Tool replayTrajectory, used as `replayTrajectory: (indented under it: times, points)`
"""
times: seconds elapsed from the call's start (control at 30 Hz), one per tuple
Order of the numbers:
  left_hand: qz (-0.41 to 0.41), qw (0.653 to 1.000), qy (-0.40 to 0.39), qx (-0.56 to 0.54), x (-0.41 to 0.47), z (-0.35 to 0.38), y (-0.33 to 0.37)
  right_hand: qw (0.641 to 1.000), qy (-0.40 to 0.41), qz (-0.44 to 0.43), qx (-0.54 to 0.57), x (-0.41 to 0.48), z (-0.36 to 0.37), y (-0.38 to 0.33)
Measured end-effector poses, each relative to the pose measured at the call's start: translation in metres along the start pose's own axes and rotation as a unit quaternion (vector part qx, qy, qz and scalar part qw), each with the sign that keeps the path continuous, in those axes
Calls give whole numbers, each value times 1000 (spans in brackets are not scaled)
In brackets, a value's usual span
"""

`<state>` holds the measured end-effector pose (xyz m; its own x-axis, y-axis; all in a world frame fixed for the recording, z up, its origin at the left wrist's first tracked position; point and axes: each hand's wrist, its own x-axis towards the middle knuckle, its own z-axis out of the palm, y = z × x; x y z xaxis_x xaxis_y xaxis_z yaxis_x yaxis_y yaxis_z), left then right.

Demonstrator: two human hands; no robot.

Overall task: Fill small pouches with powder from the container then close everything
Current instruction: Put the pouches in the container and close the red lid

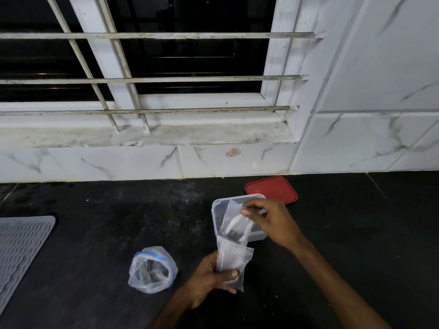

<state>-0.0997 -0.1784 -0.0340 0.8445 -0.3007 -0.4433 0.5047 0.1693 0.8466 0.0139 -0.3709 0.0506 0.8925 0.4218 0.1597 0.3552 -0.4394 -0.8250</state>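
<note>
Two hands: both are working over the black speckled stone counter (pixel 99 233), just in front of the clear rectangular plastic container (pixel 215 211).
Left hand (pixel 211 276): it is wrapping its fingers around the lower part of a small clear plastic pouch (pixel 231 257), holding it upright, nearer the camera than the container.
Right hand (pixel 270 220): it is pinching a small translucent scoop (pixel 235 230) between thumb and fingers, tilting it down into the pouch mouth, right over the container.
Powder: dark material is showing in the scoop and inside the container.
Red lid (pixel 272 189): it is lying flat just behind the container, by the wall.
Blue-rimmed clear bag (pixel 152 270): it is sitting open, left of the container.
Grey ribbed mat (pixel 21 248): it is lying far left of the container.
</note>
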Motion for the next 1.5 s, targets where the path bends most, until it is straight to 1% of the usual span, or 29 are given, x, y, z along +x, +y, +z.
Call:
replayTrajectory:
  times: [0.07,0.13,0.27,0.3,0.33,0.37,0.4,0.43,0.47,0.5,0.53,0.6,0.63,0.67,0.73,0.77,0.8,0.87,0.9,1.0,1.07,1.2,1.33,1.37,1.4,1.43,1.47,1.5]
  points:
    - [-1,1000,9,3,-2,-3,0,1000,20,-3,-2,13,-10,3]
    - [-1,1000,18,2,-4,-5,1,1000,12,-8,-22,23,-14,14]
    - [-1,1000,26,-3,-7,-8,4,994,-2,-34,-108,33,-5,49]
    - [-1,1000,29,-6,-7,-9,5,989,-19,-42,-142,33,-2,61]
    - [-1,999,34,-8,-7,-10,6,982,-55,-40,-177,33,1,71]
    - [1,999,37,-12,-7,-11,6,972,-108,-22,-210,32,3,80]
    - [4,999,39,-15,-8,-11,8,958,-164,13,-233,30,5,86]
    - [8,999,40,-17,-8,-12,9,944,-214,48,-246,28,6,88]
    - [13,999,42,-20,-9,-13,10,938,-238,65,-242,27,6,87]
    - [14,999,44,-23,-9,-13,11,944,-232,65,-223,27,5,82]
    - [13,998,48,-27,-10,-14,12,959,-195,57,-199,27,4,74]
    - [20,998,45,-32,-9,-14,14,987,-89,33,-132,26,4,54]
    - [25,998,41,-35,-9,-13,14,993,-68,30,-97,23,6,43]
    - [29,998,39,-39,-8,-13,15,994,-78,30,-68,20,9,31]
    - [38,997,43,-48,-6,-11,17,987,-150,37,-49,10,17,12]
    - [44,997,47,-51,-4,-10,17,981,-178,39,-63,5,21,6]
    - [52,996,52,-48,-2,-8,18,977,-189,33,-88,1,25,3]
    - [62,995,70,-27,1,-5,19,976,-172,10,-136,-4,30,1]
    - [64,995,81,-16,2,-3,20,977,-159,7,-139,-5,32,0]
    - [66,993,103,-1,1,-2,21,985,-145,40,-85,-3,31,-3]
    - [63,991,115,-19,-1,-6,22,987,-135,51,-73,5,23,-8]
    - [56,981,173,-62,-8,-23,23,986,-81,53,-134,26,2,-7]
    - [73,973,215,-52,-13,-37,25,984,-31,15,-174,39,18,5]
    - [80,970,222,-52,-14,-38,27,983,-38,9,-177,39,27,9]
    - [85,969,226,-55,-14,-38,29,980,-73,18,-183,38,35,16]
    - [88,967,230,-58,-13,-36,31,971,-130,34,-196,36,43,27]
    - [95,965,235,-59,-12,-36,34,953,-197,60,-221,35,49,33]
    - [101,963,241,-59,-12,-35,35,937,-241,78,-240,33,53,41]
